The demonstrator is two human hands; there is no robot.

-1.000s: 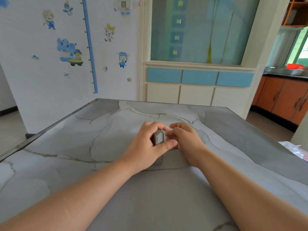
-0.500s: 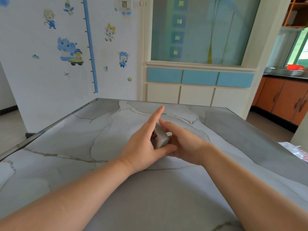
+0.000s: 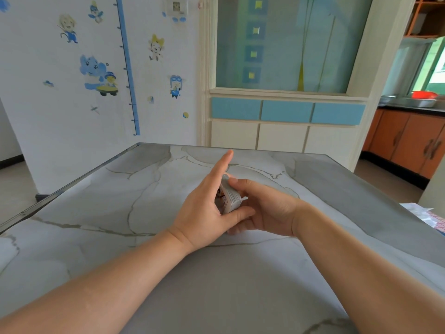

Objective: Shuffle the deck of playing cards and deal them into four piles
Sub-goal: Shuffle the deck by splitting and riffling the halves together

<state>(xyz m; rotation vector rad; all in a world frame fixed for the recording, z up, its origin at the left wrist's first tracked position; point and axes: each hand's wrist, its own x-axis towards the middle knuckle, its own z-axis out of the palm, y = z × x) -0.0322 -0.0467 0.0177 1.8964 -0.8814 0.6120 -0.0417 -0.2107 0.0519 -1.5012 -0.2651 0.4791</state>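
Deck (image 3: 230, 197) now lifted off table (image 3: 96, 201); right hand (image 3: 267, 208) grips it, left hand (image 3: 202, 213) opened flat at 9 o'clock; shuffle likely.

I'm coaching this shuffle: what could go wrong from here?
1. The right hand grips the deck on edge; the left hand lies against it, index finger straight, so cards may slip and scatter on the table.
2. A card face shows on the deck's left side, so it might be seen.
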